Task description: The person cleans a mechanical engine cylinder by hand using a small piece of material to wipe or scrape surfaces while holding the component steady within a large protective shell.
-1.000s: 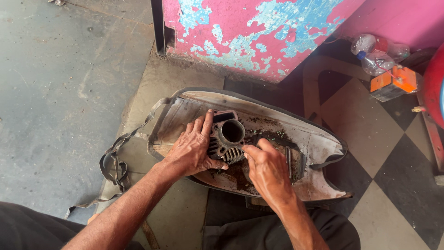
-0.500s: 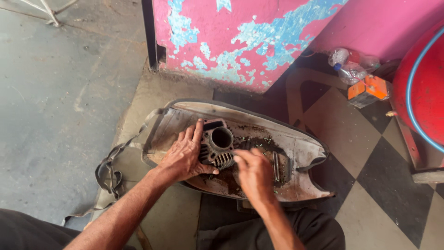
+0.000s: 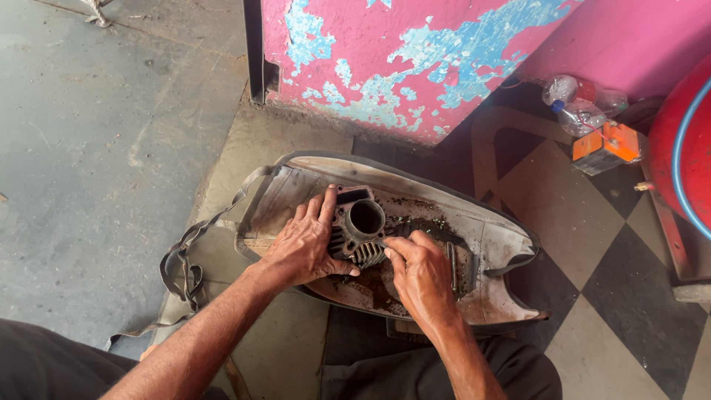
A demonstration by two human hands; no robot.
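Left hand [image 3: 304, 244]: palm down, fingers spread and laid against the left side of the cylinder [image 3: 359, 230], thumb stretched along its near edge; pressing, not wrapped round.
Left forearm: reaching up from the near left, wrist nearly straight.
Right hand [image 3: 421, 275]: knuckles up, fingers curled tight with tips pinched together at the cylinder's near right fins; cannot tell whether anything small sits in the pinch.
Right forearm: coming from the near edge, angled slightly left, wrist bent down.
Cylinder: grey finned metal block with a round bore facing up, resting in the tray [image 3: 489, 244], left of its middle, between the two hands.
Tray: wide, dirty, pale shell lying on the floor, dark grit and oily stain near the cylinder and under the right hand.
Strap [image 3: 181, 263]: dark, looped off the tray's left end, trailing near and left over the concrete.
Wall [image 3: 415, 52]: pink with peeling blue patches, far side.
Bottle [image 3: 581, 100]: clear plastic, lying far right.
Box [image 3: 607, 144]: small, orange, just near the bottle.
Tank [image 3: 685, 148]: red, at the right edge.
Floor [image 3: 592, 244]: checkered tiles to the right.
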